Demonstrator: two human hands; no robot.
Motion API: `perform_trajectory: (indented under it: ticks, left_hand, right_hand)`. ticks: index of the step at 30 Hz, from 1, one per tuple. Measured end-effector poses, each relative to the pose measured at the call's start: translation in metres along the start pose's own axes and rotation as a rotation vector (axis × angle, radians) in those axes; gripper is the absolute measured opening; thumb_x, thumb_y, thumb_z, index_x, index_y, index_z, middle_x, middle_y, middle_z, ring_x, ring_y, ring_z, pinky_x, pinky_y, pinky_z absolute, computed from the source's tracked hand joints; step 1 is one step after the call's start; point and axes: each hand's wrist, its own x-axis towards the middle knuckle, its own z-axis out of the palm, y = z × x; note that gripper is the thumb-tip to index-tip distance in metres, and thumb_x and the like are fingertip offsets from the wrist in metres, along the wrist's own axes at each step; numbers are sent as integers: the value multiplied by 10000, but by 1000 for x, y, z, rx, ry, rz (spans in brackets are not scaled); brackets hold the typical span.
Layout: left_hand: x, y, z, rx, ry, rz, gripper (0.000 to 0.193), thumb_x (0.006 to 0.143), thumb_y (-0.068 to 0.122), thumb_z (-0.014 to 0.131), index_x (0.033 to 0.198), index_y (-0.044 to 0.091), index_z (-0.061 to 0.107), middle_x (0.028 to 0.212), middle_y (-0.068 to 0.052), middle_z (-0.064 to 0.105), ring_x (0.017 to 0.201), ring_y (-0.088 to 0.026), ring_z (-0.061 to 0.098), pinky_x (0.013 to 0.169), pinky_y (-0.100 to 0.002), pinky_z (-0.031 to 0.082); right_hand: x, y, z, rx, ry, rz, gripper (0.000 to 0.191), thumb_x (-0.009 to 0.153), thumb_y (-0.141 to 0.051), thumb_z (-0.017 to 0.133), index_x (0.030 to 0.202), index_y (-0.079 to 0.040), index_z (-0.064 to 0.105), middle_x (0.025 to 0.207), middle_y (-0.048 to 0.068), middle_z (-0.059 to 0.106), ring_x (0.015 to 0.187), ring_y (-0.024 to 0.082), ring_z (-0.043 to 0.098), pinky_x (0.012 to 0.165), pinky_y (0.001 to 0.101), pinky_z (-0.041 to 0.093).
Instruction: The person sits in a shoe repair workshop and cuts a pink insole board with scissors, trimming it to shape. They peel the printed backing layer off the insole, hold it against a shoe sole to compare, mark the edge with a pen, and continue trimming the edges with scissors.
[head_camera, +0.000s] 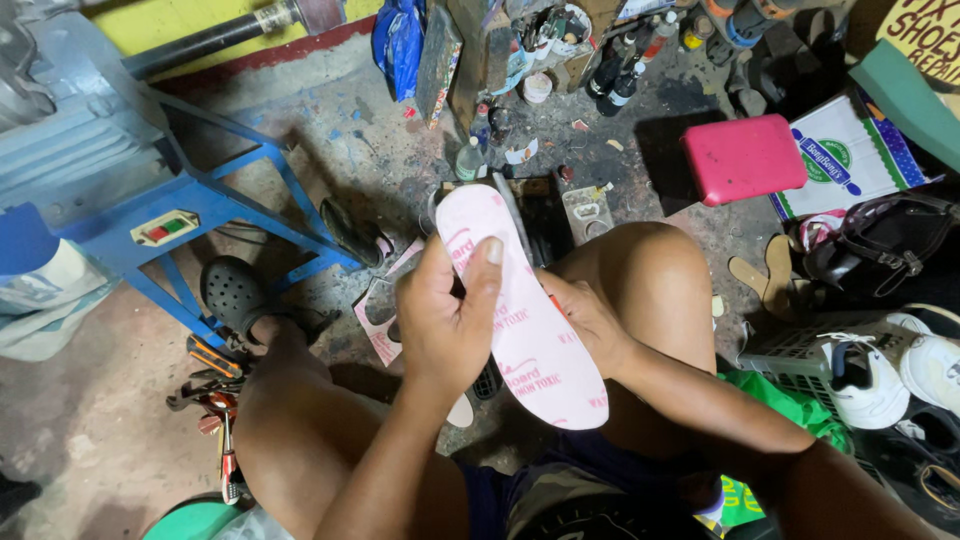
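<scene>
Insole (520, 310), pink-printed and sole-shaped, is held tilted above the knees: the left hand (445, 320) is wrapped round its edge, thumb on top. The right hand (590, 320) is largely hidden behind it, so its fingers cannot be judged.

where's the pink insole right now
In the head view the pink insole sits centre frame, held between the left hand and right hand, above the knees.
</scene>
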Motion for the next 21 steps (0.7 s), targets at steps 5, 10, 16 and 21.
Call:
perform_trajectory:
  ticks: [5,10,16,21]
  left_hand:
    - [1,1,-1,-54,-16,20,207,1044,142,622,1190,-2,651,903,-27,721,806,-45,605,730,-258,546]
    - [4,-2,-2,-27,-31,-2,192,1044,157,625,1157,7,662,848,-19,697,767,-41,570,693,-252,522]
    - [8,-8,0,-56,-80,-72,182,1031,181,641,1097,14,675,810,-8,698,722,-35,579,656,-240,522]
    - [12,-10,-1,-66,-140,-118,182,1016,189,660,1068,18,691,772,8,685,689,-27,564,613,-243,494]
  right_hand:
    - [0,15,-10,50,56,-119,734,1028,-691,407,1198,7,561,1022,57,644,927,114,607,802,279,506]
    - [1,23,-17,185,44,-71,660,1020,-663,496,1146,-16,521,953,22,538,875,93,483,766,266,417]
    - [3,15,-18,321,23,-117,703,993,-661,578,1187,15,575,961,29,587,862,106,536,793,271,438]
    - [5,9,-23,344,55,-114,593,977,-513,673,1221,25,627,870,17,611,740,89,583,684,251,473]
